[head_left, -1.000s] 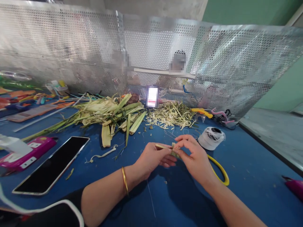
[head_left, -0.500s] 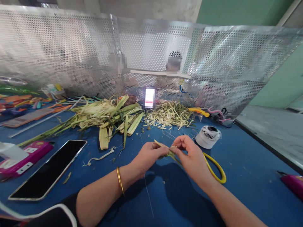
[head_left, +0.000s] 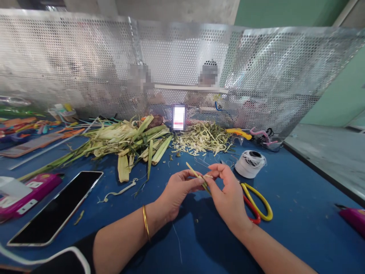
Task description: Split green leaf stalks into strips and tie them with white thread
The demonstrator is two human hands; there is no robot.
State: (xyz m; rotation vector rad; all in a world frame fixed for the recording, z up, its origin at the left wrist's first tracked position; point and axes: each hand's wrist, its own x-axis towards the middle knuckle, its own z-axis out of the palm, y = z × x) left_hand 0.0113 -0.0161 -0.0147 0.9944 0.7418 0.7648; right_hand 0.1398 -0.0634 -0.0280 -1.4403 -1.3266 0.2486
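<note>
Over the blue table (head_left: pixel 299 205) my left hand (head_left: pixel 178 190) and my right hand (head_left: pixel 228 192) meet fingertip to fingertip, both pinched on a thin pale-green leaf strip (head_left: pixel 196 177) that slants up to the left. A fine white thread (head_left: pixel 177 243) trails down from under the hands. My left wrist wears a gold bangle (head_left: pixel 146 227). Scissors with yellow and red handles (head_left: pixel 256 201) lie just right of my right hand. A spool of white thread (head_left: pixel 251 163) stands behind them.
A heap of long green leaves (head_left: pixel 125 139) and a pile of leaf trimmings (head_left: pixel 203 139) lie at the back against a perforated metal screen (head_left: pixel 85 64). A black phone (head_left: pixel 55 207) and a pink box (head_left: pixel 28 188) lie left. A pink tool (head_left: pixel 353 219) is at the right edge.
The leaf strip has tilted from nearly level to slanting up-left as my hands turned it. My right hand shifted left a little, uncovering the scissors' red handle.
</note>
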